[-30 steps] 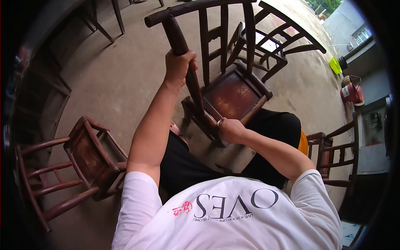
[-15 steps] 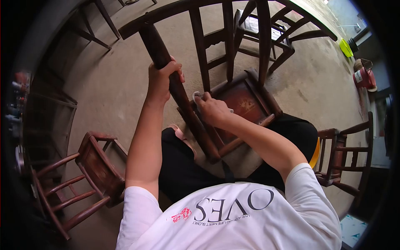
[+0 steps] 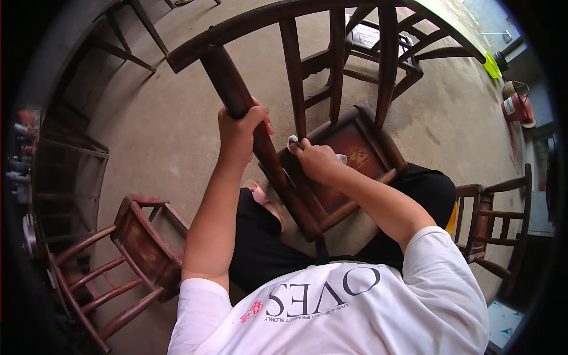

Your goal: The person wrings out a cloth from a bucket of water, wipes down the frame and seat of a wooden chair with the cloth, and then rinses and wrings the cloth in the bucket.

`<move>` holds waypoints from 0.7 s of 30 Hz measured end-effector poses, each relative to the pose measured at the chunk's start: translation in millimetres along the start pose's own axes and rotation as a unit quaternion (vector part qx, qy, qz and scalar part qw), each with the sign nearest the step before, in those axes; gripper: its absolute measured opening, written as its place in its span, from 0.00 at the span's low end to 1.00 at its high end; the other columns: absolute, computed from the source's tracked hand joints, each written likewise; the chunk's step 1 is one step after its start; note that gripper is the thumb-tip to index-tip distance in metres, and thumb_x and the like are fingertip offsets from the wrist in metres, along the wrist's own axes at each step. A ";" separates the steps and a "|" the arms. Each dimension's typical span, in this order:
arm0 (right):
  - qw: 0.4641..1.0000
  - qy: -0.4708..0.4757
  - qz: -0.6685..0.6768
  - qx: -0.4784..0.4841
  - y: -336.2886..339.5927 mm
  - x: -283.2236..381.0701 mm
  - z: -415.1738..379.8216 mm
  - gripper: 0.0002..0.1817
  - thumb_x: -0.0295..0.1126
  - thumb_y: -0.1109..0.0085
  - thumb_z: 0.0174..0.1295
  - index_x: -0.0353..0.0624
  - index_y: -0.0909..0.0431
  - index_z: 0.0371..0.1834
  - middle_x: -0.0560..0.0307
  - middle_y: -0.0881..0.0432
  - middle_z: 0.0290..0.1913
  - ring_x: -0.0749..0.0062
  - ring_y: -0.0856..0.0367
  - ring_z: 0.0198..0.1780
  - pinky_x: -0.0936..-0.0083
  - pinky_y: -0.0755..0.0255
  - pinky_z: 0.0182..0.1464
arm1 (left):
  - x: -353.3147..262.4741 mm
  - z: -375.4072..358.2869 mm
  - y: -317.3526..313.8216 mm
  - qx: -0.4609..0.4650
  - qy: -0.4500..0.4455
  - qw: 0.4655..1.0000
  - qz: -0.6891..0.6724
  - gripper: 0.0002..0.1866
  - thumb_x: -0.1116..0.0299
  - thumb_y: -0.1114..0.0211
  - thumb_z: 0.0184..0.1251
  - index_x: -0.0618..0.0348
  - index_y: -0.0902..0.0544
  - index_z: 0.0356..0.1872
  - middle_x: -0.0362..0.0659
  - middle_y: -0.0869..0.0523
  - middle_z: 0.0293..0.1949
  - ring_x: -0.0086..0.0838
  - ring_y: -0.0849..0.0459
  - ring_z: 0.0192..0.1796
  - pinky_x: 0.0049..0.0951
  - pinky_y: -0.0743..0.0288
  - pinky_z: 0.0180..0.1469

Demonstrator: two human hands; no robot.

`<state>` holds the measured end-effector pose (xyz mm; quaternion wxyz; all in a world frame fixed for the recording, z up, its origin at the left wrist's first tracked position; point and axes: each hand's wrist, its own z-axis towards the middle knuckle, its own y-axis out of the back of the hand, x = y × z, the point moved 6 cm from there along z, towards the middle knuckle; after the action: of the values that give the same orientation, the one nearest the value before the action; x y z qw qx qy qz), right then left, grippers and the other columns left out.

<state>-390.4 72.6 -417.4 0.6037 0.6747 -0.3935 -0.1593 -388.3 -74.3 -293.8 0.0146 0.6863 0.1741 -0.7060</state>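
White shirt point(image 3: 331, 307) reads "OVES" (seen upside down).

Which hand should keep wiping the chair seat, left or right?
Right. The right hand already presses the cloth at the seat. The left hand is wrapped around the chair post, steadying it.

A second wooden chair point(image 3: 127, 254) lies tipped on the concrete floor point(image 3: 160, 124) at 8 o'clock. A third chair point(image 3: 494, 216) stands at 3 o'clock, and a fourth point(image 3: 384, 56) sits at 1 o'clock, partly hidden. At 2 o'clock, near a wall, a green basin point(image 3: 491, 66) leans beside a red canister point(image 3: 516, 108). Dark furniture legs point(image 3: 127, 35) show at 11 o'clock. A shelf with small items point(image 3: 23, 130), too blurred to tell, is at 9 o'clock.
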 end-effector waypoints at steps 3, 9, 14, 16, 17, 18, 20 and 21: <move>0.998 0.000 0.053 -0.023 -6.9 10.5 7.4 0.19 0.27 0.53 0.57 0.43 0.32 0.53 0.43 0.25 0.43 0.51 0.19 0.39 0.59 0.25 0.37 | 0.7 -0.4 0.0 -0.020 -0.009 1.000 -0.013 0.06 0.73 0.40 0.51 0.62 0.27 0.29 0.43 0.24 0.17 0.29 0.23 0.18 0.27 0.28 0.25; 0.995 0.093 0.024 -0.002 3.8 36.6 6.8 0.15 0.29 0.53 0.60 0.42 0.30 0.50 0.43 0.23 0.43 0.52 0.18 0.37 0.60 0.25 0.37 | -1.4 -1.5 0.8 -0.015 -0.026 1.000 -0.002 0.06 0.72 0.40 0.51 0.63 0.27 0.28 0.43 0.24 0.17 0.28 0.23 0.18 0.26 0.28 0.25; 1.000 -0.019 -0.010 0.011 3.2 5.0 1.8 0.19 0.28 0.54 0.59 0.38 0.35 0.55 0.43 0.24 0.45 0.52 0.18 0.40 0.61 0.24 0.39 | -2.8 -2.0 0.2 -0.022 -0.025 0.999 0.013 0.06 0.72 0.40 0.51 0.63 0.27 0.28 0.43 0.24 0.17 0.28 0.23 0.18 0.25 0.28 0.25; 0.999 -0.038 0.018 0.000 0.3 8.3 -1.8 0.20 0.26 0.55 0.59 0.38 0.36 0.57 0.42 0.25 0.47 0.50 0.19 0.40 0.60 0.24 0.38 | -3.9 -4.4 0.5 -0.021 -0.028 0.999 0.017 0.06 0.72 0.40 0.52 0.63 0.27 0.28 0.43 0.24 0.17 0.28 0.22 0.18 0.25 0.28 0.25; 0.999 -0.035 0.021 -0.002 -0.8 9.9 -1.0 0.20 0.26 0.55 0.59 0.38 0.36 0.57 0.42 0.25 0.47 0.50 0.19 0.40 0.60 0.24 0.38 | -3.9 -6.1 -0.3 -0.025 -0.026 0.999 0.011 0.06 0.72 0.40 0.52 0.63 0.27 0.28 0.43 0.24 0.17 0.28 0.22 0.18 0.25 0.28 0.25; 0.999 -0.026 0.033 0.001 -2.8 10.5 -0.9 0.21 0.26 0.55 0.58 0.37 0.36 0.57 0.41 0.26 0.47 0.50 0.19 0.40 0.60 0.24 0.38 | -3.9 -7.1 -0.2 -0.028 -0.023 0.999 0.004 0.06 0.72 0.40 0.52 0.63 0.27 0.28 0.43 0.24 0.17 0.28 0.22 0.18 0.25 0.28 0.25; 0.999 -0.018 0.046 0.002 -9.1 14.5 -3.6 0.21 0.25 0.55 0.58 0.36 0.36 0.57 0.41 0.26 0.48 0.49 0.19 0.39 0.59 0.24 0.38 | -3.2 -3.8 0.8 -0.027 -0.028 0.999 0.005 0.06 0.72 0.40 0.52 0.63 0.27 0.28 0.43 0.24 0.17 0.28 0.22 0.18 0.25 0.28 0.25; 0.999 -0.004 0.035 0.002 -14.7 22.5 -7.8 0.21 0.25 0.55 0.58 0.35 0.36 0.56 0.41 0.26 0.48 0.49 0.19 0.39 0.59 0.24 0.38 | -2.2 -2.3 0.7 -0.028 -0.031 0.999 0.003 0.06 0.72 0.39 0.52 0.63 0.27 0.28 0.43 0.24 0.17 0.28 0.22 0.18 0.25 0.28 0.25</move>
<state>-365.6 61.1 -423.6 0.6061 0.6607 -0.4200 -0.1402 -385.7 -74.9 -291.8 0.0412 0.6638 0.1908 -0.7220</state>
